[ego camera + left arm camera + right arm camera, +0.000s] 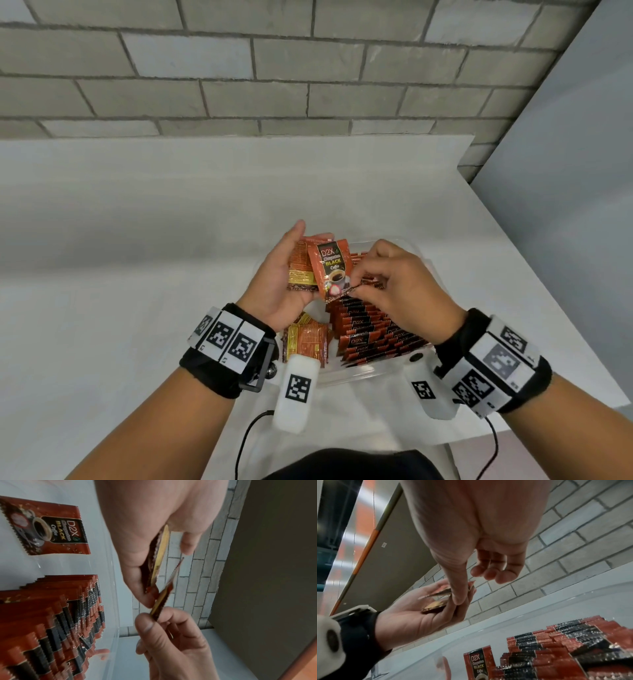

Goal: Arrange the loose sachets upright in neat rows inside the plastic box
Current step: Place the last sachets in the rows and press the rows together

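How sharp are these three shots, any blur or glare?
Head view: even light, label on the pinched sachet readable, wall lines bowed. Left wrist: right hand soft, close up. Right wrist: rows of sachets glint, plastic box reflects.

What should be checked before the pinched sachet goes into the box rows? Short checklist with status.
1. Right hand grip: thumb and forefinger pinch the front sachet by its lower corner. Ok.
2. Left hand supply: holds a small stack of sachets in the palm. Ok.
3. Sachet free of the stack: it overlaps the stack in the head view; the left wrist view shows a gap along part of its edge. Cannot tell.
4. Rows in the plastic box: upright rows stand packed on the right side. Ok.
5. Loose sachets lie flat in the box's left part. Not ok.
6. Free slot at a row end: hidden by the hands. Cannot tell.
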The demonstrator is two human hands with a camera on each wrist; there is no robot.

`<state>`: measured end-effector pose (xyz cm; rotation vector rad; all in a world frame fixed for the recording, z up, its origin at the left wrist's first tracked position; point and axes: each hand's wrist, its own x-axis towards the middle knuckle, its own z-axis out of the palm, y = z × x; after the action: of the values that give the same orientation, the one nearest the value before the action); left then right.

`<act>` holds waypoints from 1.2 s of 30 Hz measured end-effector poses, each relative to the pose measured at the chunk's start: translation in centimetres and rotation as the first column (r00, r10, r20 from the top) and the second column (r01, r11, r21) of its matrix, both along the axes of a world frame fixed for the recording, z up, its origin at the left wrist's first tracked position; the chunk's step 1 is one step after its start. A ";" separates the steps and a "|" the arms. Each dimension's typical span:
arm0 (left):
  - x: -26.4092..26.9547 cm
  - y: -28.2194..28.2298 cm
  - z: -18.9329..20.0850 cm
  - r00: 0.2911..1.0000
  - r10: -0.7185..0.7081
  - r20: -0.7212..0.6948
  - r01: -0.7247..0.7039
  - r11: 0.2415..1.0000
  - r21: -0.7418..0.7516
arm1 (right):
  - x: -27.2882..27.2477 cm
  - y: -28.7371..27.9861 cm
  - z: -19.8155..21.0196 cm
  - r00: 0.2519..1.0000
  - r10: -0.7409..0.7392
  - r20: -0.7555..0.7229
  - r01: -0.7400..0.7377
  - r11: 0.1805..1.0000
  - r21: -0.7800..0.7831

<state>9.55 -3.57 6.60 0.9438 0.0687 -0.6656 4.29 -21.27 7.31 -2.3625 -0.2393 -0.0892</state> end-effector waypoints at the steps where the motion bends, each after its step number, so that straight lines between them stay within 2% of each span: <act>1: 0.0 0.0 0.0 1.000 -0.019 0.021 0.018 1.000 0.022 | 0.0 0.0 0.1 1.000 0.008 0.003 -0.007 1.000 -0.021; 4: 0.0 -0.1 -0.4 0.993 -0.029 0.118 0.017 0.995 0.100 | -0.2 0.1 0.5 0.999 0.013 -0.032 -0.013 1.000 -0.015; 6: 0.1 -0.2 -0.5 0.990 -0.002 0.144 -0.013 0.995 0.099 | -0.3 0.1 0.6 0.986 -0.048 -0.157 0.076 0.981 0.177; 8: 0.2 -0.2 -0.4 0.987 0.033 0.157 -0.047 0.995 0.084 | -0.4 0.4 0.9 0.932 -0.060 -0.357 0.241 0.837 0.490; 9: 0.2 -0.2 -0.4 0.986 0.043 0.162 -0.055 0.996 0.072 | -0.4 0.7 1.0 0.900 -0.049 -0.434 0.317 0.756 0.572; 10: 0.2 -0.2 -0.4 0.984 0.047 0.171 -0.058 0.996 0.061 | -0.4 0.8 0.9 0.879 -0.047 -0.474 0.355 0.729 0.586; 16: -0.1 -0.4 -0.4 0.976 -0.001 0.220 -0.016 0.997 0.074 | -0.1 0.8 0.9 0.880 -0.066 -0.470 0.357 0.743 0.566; 19: -0.1 -0.4 -0.3 0.978 0.006 0.207 -0.024 0.996 0.085 | 0.0 0.8 1.1 0.899 -0.126 -0.420 0.310 0.860 0.405; 21: -0.2 -0.4 -0.4 0.979 -0.006 0.206 -0.014 0.996 0.093 | 0.0 0.8 1.4 0.929 -0.149 -0.339 0.274 0.892 0.359; 24: -0.6 -0.5 -0.3 0.973 -0.046 0.227 0.024 0.995 0.100 | 0.1 0.8 1.9 0.954 -0.081 -0.290 0.206 0.876 0.435; 28: -0.8 -0.6 -0.2 0.979 -0.056 0.195 0.035 0.993 0.110 | 0.1 0.1 1.9 0.951 -0.012 -0.310 0.147 0.897 0.416; 30: -0.6 -0.3 -0.1 0.987 -0.017 0.159 -0.001 0.994 0.109 | -0.2 -0.6 1.6 0.943 0.012 -0.334 0.106 0.937 0.334; 32: -0.3 0.1 0.0 0.992 0.016 0.127 -0.028 0.995 0.093 | -0.8 -1.3 1.3 0.935 0.036 -0.354 0.031 0.983 0.183; 36: 0.0 0.8 0.0 0.995 0.040 0.096 -0.046 0.997 0.062 | -2.3 -2.1 0.9 0.921 0.129 -0.368 -0.156 0.987 -0.044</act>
<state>9.53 -2.75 6.55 1.0316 0.0262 -0.5804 2.02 -23.35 8.18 -2.3717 -0.2350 0.4329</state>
